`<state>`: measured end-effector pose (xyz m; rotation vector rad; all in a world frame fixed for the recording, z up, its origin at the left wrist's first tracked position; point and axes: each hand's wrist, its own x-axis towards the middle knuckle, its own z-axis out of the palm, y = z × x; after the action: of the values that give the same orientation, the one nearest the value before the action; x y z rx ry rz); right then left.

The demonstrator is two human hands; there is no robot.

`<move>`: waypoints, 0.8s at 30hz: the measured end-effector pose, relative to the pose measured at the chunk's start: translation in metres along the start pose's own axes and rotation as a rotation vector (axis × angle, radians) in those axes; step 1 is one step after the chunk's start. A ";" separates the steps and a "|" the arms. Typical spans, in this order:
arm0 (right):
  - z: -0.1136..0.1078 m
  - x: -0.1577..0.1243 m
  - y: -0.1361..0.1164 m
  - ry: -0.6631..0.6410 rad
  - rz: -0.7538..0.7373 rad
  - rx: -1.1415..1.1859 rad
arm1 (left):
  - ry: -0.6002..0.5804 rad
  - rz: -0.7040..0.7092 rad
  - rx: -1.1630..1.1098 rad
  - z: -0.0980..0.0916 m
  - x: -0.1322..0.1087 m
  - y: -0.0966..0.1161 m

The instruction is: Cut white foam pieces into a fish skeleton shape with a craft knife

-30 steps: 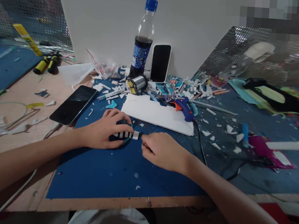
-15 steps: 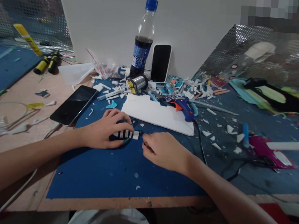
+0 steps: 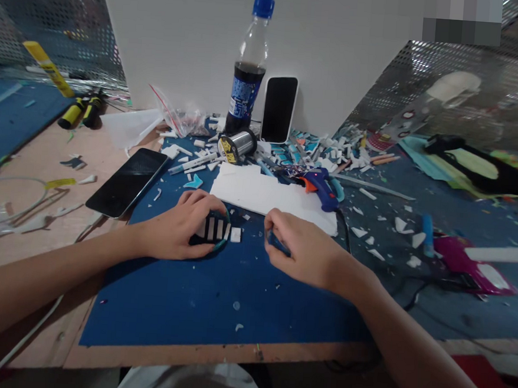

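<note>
My left hand (image 3: 186,224) lies on the blue mat with its fingers curled round a dark, rounded piece with white stripes and a teal rim (image 3: 220,228). The palm and fingers hide that piece's left side. A small white square (image 3: 235,235) lies flat by its right edge. Further right, over the mat, is my right hand (image 3: 304,244), its fingers bent in and the thumb and forefinger tips close together. Whatever those tips may hold is hidden or too small to make out. Just beyond both hands lies a white foam board (image 3: 272,194).
A blue glue gun (image 3: 324,189) lies on the board's right end, its cord running nearby. Behind stand a cola bottle (image 3: 246,92), a wire spool (image 3: 238,146) and an upright phone (image 3: 279,110) among white scraps. Another phone (image 3: 127,182) lies at left, cabled.
My right hand has moved right and slightly up, away from the white square. My left forefinger has drawn back, so more of the striped piece shows.
</note>
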<state>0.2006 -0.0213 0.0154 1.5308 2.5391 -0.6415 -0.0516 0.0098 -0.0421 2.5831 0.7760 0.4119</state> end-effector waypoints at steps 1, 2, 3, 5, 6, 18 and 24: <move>0.001 0.000 0.001 0.040 -0.016 0.029 | 0.007 -0.006 -0.002 0.000 0.000 0.000; 0.002 0.000 0.003 0.078 -0.026 0.051 | 0.017 -0.011 -0.006 0.001 0.000 0.000; 0.003 0.000 0.004 0.110 -0.033 0.065 | 0.032 -0.014 -0.011 0.001 0.000 0.000; 0.004 0.001 0.005 0.151 -0.036 0.074 | 0.054 -0.014 -0.020 0.001 0.000 0.000; 0.005 0.001 0.006 0.158 -0.038 0.073 | 0.058 -0.014 -0.023 0.001 0.000 0.000; 0.023 0.005 0.003 0.366 -0.206 0.214 | 0.066 0.003 0.005 0.002 -0.001 0.000; 0.037 0.014 -0.004 0.251 -0.212 0.242 | 0.049 0.011 0.022 0.002 0.000 0.001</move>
<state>0.1856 -0.0270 -0.0212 1.5084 2.9358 -0.8613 -0.0501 0.0088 -0.0432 2.6072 0.7876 0.4746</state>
